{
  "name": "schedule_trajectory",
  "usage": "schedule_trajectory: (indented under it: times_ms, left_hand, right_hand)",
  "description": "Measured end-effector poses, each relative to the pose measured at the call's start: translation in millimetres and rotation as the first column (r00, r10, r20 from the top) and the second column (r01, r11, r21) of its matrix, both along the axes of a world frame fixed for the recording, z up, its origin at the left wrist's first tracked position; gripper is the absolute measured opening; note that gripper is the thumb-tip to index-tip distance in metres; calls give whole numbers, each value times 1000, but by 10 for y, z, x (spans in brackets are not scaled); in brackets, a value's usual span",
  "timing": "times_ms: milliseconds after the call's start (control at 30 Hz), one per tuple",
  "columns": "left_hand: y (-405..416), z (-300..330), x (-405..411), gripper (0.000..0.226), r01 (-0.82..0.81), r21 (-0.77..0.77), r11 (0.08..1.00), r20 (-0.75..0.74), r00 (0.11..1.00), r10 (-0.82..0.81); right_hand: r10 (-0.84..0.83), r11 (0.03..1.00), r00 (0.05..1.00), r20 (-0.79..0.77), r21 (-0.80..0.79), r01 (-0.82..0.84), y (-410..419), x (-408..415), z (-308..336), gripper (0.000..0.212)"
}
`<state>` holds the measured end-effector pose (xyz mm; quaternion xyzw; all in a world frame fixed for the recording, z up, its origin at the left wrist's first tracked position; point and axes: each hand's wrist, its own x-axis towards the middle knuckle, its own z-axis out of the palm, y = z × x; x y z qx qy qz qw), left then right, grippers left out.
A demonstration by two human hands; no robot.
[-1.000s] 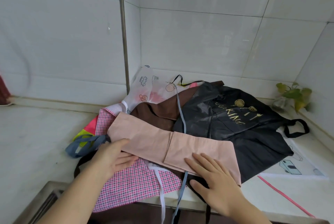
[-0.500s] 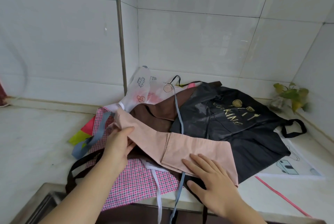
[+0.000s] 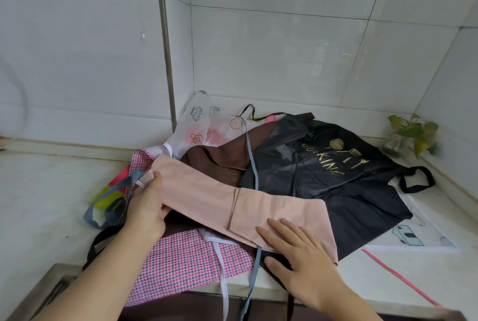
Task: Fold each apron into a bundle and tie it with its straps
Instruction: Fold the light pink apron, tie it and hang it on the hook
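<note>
A pink apron point(image 3: 232, 199), folded into a long narrow strip, lies across a heap of other aprons on the counter. My left hand point(image 3: 146, 206) grips the strip's left end and holds it raised off the heap, with a grey-blue strap point(image 3: 108, 200) looping out beside it. My right hand point(image 3: 300, 256) lies flat, fingers straight, pressing the strip's right end down. Under the strip lie a brown apron point(image 3: 219, 157), a black apron point(image 3: 336, 178) with gold lettering and a pink checked apron point(image 3: 186, 266).
The heap sits in a tiled corner on a pale counter point(image 3: 46, 204). A metal pipe point(image 3: 165, 43) runs up the wall. A small plant point(image 3: 413, 134) stands at the right wall. A white printed apron point(image 3: 204, 124) lies at the back. Straps hang over the counter's front edge point(image 3: 258, 292).
My left hand has taken hold of the pink strip's left end and lifted it up and toward the back. The grey-blue strap came up with it. My right hand stayed pressed flat.
</note>
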<state>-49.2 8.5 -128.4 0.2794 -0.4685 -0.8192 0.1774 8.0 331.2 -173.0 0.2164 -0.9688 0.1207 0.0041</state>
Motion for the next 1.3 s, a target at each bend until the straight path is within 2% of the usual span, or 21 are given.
schedule_trajectory:
  times_ms: [167,333,433,500,600,700,767,867,967,1000,1033,1067,1100,1133,1200,1267,1300]
  left_hand:
    - [121,143,12,38,-24,5,1000,-68,997,25]
    - [121,177,41,33,-82,22,996,-20,996,82]
    - [125,118,67,42,-110,-98,989,10,994,112]
    - [194,186,105,45,-88,-277,957,-3,996,91]
    - [447,396,233,31,12,-590,807,-51,997,-52]
    - [838,525,373,31,121,-829,546,-27,967,-255]
    - [1155,482,400,36,164,-922,351,27,932,-363]
    - [1636,270,389,36,258,-954,156,155,864,-480]
    - [1975,3,443,38,493,-869,-36,432,723,-539]
    - [2020,-69,448,44,557,-828,-63,497,678,-542]
    - [2026,-106,446,51,605,-794,-49,527,647,-551]
    - [2019,-127,418,55,649,-760,-13,539,620,-570]
    - [1999,-128,393,58,676,-736,21,535,601,-594]
    - [1981,-118,369,61,695,-718,36,532,582,-616]
    - [1952,-117,344,63,697,-717,14,539,567,-623]
    - [1936,-106,382,59,688,-725,-11,541,561,-626]
    - [1936,-102,402,54,684,-729,-15,540,561,-627]
  right_hand:
    - [4,1000,1000,12,1,-4,1,-6,-6,58]
    - [-1,1000,999,34,-6,1,14,-17,-6,59]
    - [7,1000,998,55,-14,-7,1,-17,3,57]
    - [9,1000,997,79,-6,-9,-21,-6,15,55]
    - [17,1000,996,93,-1,-17,-29,6,8,55]
    - [22,1000,996,89,-3,-21,-38,-6,7,55]
    - [18,1000,996,89,-14,-16,-44,-5,7,55]
    - [48,997,999,24,-60,-46,-3,-27,-34,47]
    - [49,997,996,-79,-62,-54,-25,-32,-45,47]
    - [70,997,988,-136,-20,-73,-39,-32,-44,50]
    - [106,994,986,-129,3,-107,-35,-33,-34,52]
    - [94,992,994,-48,-84,-97,1,-20,4,51]
    - [54,966,995,83,-255,-31,33,12,95,44]
    - [39,897,980,193,-440,51,100,18,130,35]
    - [-43,672,958,284,-701,238,196,20,178,34]
    - [-266,422,912,313,-813,402,245,-19,193,36]
    - [-381,359,877,294,-827,434,261,-45,208,33]
